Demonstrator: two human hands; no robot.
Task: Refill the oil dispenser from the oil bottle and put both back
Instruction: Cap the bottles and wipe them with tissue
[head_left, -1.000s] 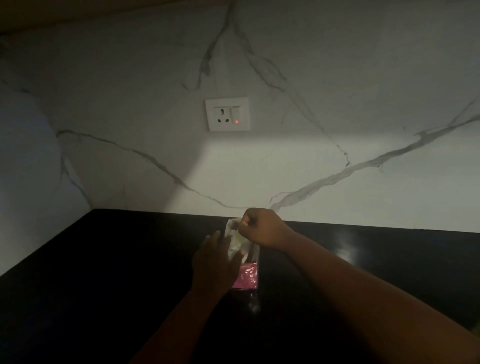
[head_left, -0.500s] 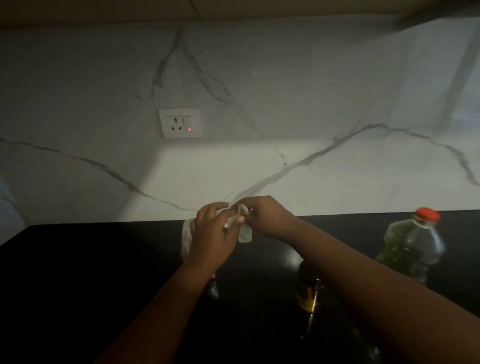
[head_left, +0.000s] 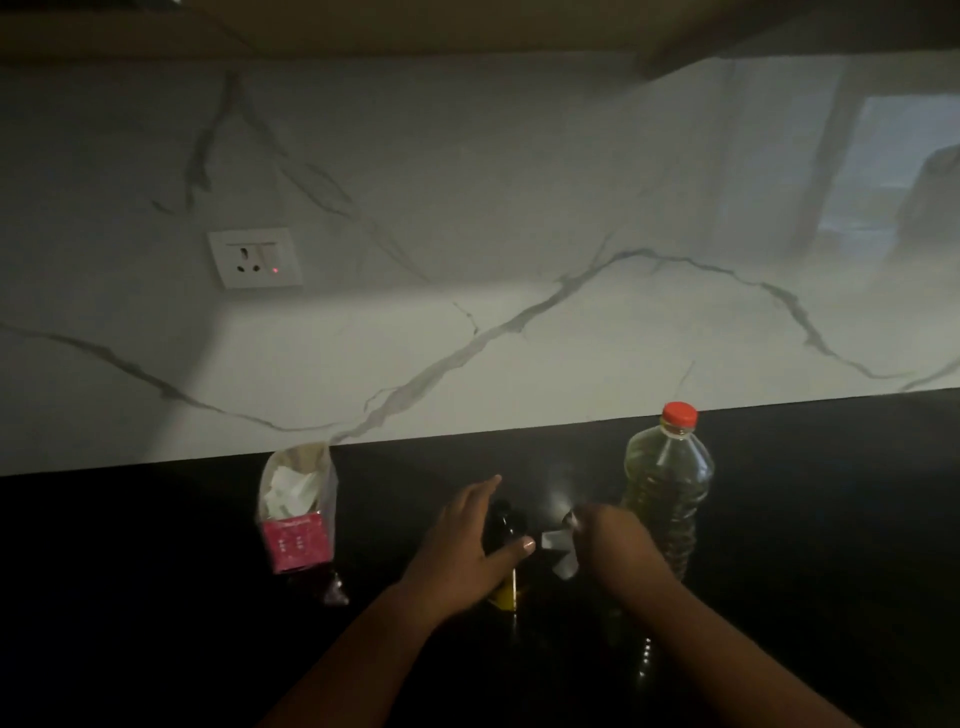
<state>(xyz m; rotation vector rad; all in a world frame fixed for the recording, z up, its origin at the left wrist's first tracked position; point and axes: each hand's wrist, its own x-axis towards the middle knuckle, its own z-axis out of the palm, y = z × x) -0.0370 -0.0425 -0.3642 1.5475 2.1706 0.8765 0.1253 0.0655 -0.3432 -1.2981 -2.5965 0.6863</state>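
Observation:
The dark oil dispenser (head_left: 503, 525), with a yellow label low on its body, stands on the black counter (head_left: 156, 597). My left hand (head_left: 462, 545) is round it: the thumb lies across its front and the fingers stretch straight past its far side. Just to the right, my right hand (head_left: 613, 545) is curled and pinches a crumpled white tissue (head_left: 561, 556) close to the dispenser. The clear oil bottle (head_left: 670, 483), red cap on and holding yellow-green oil, stands upright right behind my right hand.
An open tissue packet (head_left: 298, 506) with a pink label stands to the left near the marble wall. A wall socket (head_left: 254, 258) with a red light sits above it. The scene is dim.
Both hands left the tissue packet and moved right. My right hand carried a tissue away, and my left hand came onto the dispenser. The view swung right too.

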